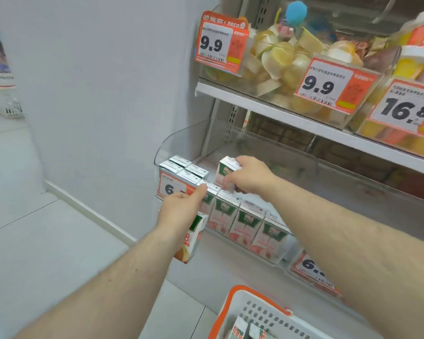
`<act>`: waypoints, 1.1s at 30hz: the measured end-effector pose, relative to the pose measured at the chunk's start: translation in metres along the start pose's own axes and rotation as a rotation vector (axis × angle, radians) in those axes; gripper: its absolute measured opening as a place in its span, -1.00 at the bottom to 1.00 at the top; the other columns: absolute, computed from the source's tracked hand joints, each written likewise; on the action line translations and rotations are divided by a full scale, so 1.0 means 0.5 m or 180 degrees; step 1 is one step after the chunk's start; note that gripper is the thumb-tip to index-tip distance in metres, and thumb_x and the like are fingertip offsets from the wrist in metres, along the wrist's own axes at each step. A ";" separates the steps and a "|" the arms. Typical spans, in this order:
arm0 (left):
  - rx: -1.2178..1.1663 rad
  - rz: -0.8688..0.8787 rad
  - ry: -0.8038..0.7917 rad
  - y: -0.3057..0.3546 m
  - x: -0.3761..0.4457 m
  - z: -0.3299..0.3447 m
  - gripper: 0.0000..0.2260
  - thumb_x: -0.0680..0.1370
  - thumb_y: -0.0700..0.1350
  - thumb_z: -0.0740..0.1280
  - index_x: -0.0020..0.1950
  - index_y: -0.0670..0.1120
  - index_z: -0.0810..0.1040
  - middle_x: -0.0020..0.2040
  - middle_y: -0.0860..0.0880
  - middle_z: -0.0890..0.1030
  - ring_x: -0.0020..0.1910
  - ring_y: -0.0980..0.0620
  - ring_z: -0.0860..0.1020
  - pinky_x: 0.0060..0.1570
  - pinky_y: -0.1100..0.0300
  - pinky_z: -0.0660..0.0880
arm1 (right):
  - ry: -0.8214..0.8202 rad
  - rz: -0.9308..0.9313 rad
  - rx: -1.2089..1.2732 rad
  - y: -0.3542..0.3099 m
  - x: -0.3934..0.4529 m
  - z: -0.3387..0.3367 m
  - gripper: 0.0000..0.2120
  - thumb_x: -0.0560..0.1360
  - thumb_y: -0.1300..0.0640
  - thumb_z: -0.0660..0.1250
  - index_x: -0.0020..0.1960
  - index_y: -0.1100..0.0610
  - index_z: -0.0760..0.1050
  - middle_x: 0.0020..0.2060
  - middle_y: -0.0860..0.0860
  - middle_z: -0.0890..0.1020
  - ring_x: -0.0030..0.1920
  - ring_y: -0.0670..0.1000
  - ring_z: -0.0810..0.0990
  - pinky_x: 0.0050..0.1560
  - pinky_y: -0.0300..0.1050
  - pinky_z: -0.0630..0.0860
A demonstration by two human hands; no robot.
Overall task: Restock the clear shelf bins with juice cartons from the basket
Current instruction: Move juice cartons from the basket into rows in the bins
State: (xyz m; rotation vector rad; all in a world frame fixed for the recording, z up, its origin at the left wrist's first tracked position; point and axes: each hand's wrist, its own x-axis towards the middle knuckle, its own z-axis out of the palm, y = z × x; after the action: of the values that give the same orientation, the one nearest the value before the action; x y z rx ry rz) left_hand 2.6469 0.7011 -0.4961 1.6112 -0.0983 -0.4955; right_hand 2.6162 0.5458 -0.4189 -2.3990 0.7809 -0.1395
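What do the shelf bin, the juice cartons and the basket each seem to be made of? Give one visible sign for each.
Shelf bin: clear glossy plastic, likely acrylic; the wall shows through it.
Juice cartons: printed coated paperboard, apparently; folded silvery tops, sharp box edges.
Basket: matte white moulded plastic with punched slots and an orange rim.

Pink-and-green juice cartons point(233, 217) stand upright in a row inside the clear shelf bin point(181, 140) (silver tops up); more lie in the white basket point(267, 314)

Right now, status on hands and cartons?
Right hand lowering carton into bin. Left hand holds second carton. More in basket. Nothing blocking.
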 end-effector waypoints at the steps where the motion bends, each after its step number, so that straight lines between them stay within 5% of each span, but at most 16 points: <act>1: -0.0044 -0.0055 -0.0002 -0.003 0.008 0.003 -0.62 0.46 0.25 0.37 -0.08 -0.07 0.46 -0.24 -0.04 0.51 -0.30 0.00 0.47 -0.23 0.18 0.40 | -0.0156 0.0089 0.0018 0.002 0.018 0.014 -0.80 0.39 0.24 0.38 0.00 0.16 0.49 -0.14 0.13 0.65 -0.25 0.09 0.58 -0.18 0.06 0.63; 4: -0.0366 -0.0232 -0.0053 -0.002 0.017 0.007 -0.54 0.45 0.20 0.39 0.08 -0.17 0.57 -0.10 -0.11 0.67 -0.15 -0.13 0.63 -0.07 0.08 0.52 | -0.0422 0.0168 0.0044 -0.006 0.039 0.041 -0.89 0.39 0.32 0.29 -0.25 0.17 0.39 -0.35 0.10 0.40 -0.40 0.07 0.33 -0.41 -0.10 0.35; 6: -0.0544 -0.0287 -0.0143 0.002 0.019 0.010 -0.65 0.49 0.12 0.38 0.09 -0.13 0.55 -0.19 -0.04 0.64 -0.25 -0.06 0.59 -0.18 0.13 0.49 | -0.0498 0.0260 0.0238 -0.006 0.051 0.054 -0.82 0.41 0.29 0.25 -0.28 0.14 0.28 -0.28 0.10 0.33 -0.34 0.05 0.25 -0.31 -0.10 0.21; 11: -0.0643 -0.0292 -0.0303 0.000 0.022 0.009 -0.74 0.51 0.14 0.36 0.06 0.00 0.52 -0.14 -0.04 0.68 -0.16 -0.09 0.66 -0.09 0.07 0.56 | -0.0567 0.0520 0.0586 0.005 0.064 0.058 -0.93 0.48 0.21 0.27 -0.06 0.19 0.50 -0.14 0.08 0.38 -0.28 0.03 0.32 -0.27 -0.10 0.28; 13: -0.0645 -0.0327 -0.0318 0.001 0.021 0.008 -0.71 0.53 0.17 0.32 0.06 -0.03 0.53 -0.17 -0.04 0.70 -0.16 -0.10 0.67 -0.07 0.03 0.57 | -0.0616 0.0536 0.0421 0.004 0.066 0.060 -0.69 0.54 0.15 0.28 0.22 0.26 0.54 -0.05 0.13 0.59 -0.18 0.04 0.43 -0.17 -0.07 0.38; 14: -0.0688 -0.0365 -0.0240 0.003 0.017 0.008 -0.70 0.56 0.18 0.26 0.00 -0.05 0.53 -0.26 -0.02 0.69 -0.26 -0.06 0.65 -0.16 0.08 0.55 | -0.0663 0.0524 0.0340 0.003 0.066 0.060 -0.69 0.56 0.11 0.27 0.23 0.24 0.55 0.07 0.15 0.63 -0.16 0.04 0.46 -0.13 -0.06 0.41; 16: -0.0978 -0.0555 0.0024 0.008 0.011 0.008 -0.60 0.60 0.20 0.13 -0.18 -0.10 0.46 -0.43 -0.03 0.61 -0.45 -0.01 0.53 -0.32 0.18 0.42 | -0.0703 0.0469 0.0085 -0.005 0.062 0.061 -0.74 0.57 0.05 0.24 0.09 0.21 0.57 -0.07 0.09 0.61 -0.21 0.04 0.47 -0.14 -0.05 0.44; 18: -0.1289 -0.0588 0.0230 0.012 0.000 0.010 -0.55 0.61 0.23 0.04 -0.21 -0.09 0.41 -0.39 -0.07 0.58 -0.47 -0.03 0.47 -0.33 0.19 0.39 | -0.0671 0.0288 -0.0392 -0.011 0.055 0.060 -0.76 0.59 0.01 0.20 -0.02 0.16 0.53 -0.11 0.08 0.54 -0.18 0.08 0.48 -0.06 -0.02 0.51; 20: -0.1363 -0.0459 0.0222 0.018 -0.021 0.014 -0.51 0.61 0.27 0.00 -0.19 -0.09 0.44 -0.33 -0.07 0.58 -0.45 -0.03 0.48 -0.34 0.19 0.40 | -0.0267 -0.0008 -0.0766 -0.012 0.037 0.052 -0.70 0.58 -0.03 0.22 0.19 0.10 0.57 0.10 0.06 0.60 0.08 0.11 0.56 0.19 0.00 0.51; 22: -0.1458 -0.0264 0.0012 0.019 -0.042 0.017 -0.48 0.62 0.27 -0.02 -0.17 -0.10 0.47 -0.32 -0.06 0.54 -0.46 -0.01 0.48 -0.35 0.19 0.39 | 0.0567 -0.0277 -0.0257 -0.015 -0.006 0.039 -0.66 0.55 0.00 0.30 0.30 0.00 0.53 0.18 -0.06 0.61 0.21 0.04 0.56 0.24 -0.07 0.47; 25: -0.1622 0.0059 -0.0432 0.020 -0.070 0.020 -0.46 0.64 0.25 -0.04 -0.23 -0.10 0.46 -0.37 -0.05 0.50 -0.47 0.01 0.47 -0.38 0.18 0.38 | 0.1178 -0.0716 0.1324 -0.005 -0.119 0.021 -0.80 0.49 0.26 0.36 -0.01 -0.03 0.60 -0.06 -0.09 0.68 -0.02 -0.03 0.64 0.10 -0.11 0.57; 29: -0.1596 0.0358 -0.0811 0.024 -0.104 0.039 -0.47 0.66 0.21 -0.05 -0.25 -0.10 0.47 -0.42 -0.01 0.47 -0.46 0.04 0.46 -0.37 0.18 0.38 | 0.1112 -0.0778 0.1964 0.051 -0.273 0.028 -0.66 0.39 0.51 0.31 -0.08 0.10 0.62 -0.12 0.00 0.69 -0.17 -0.04 0.61 -0.12 -0.29 0.56; 33: -0.1292 0.0395 -0.1029 0.021 -0.147 0.095 -0.51 0.67 0.16 -0.02 -0.25 -0.08 0.48 -0.35 -0.05 0.49 -0.40 0.01 0.48 -0.34 0.18 0.41 | 0.0875 -0.0565 0.2049 0.110 -0.339 0.045 -0.63 0.30 0.40 0.36 -0.04 0.00 0.59 -0.16 -0.06 0.62 -0.22 -0.05 0.51 -0.11 -0.12 0.56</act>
State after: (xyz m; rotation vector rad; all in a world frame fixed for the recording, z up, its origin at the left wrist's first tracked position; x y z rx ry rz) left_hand 2.5656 0.6820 -0.4685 1.1132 -0.3182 -0.6320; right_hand 2.4555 0.6178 -0.4551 -1.8426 0.5293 -0.6938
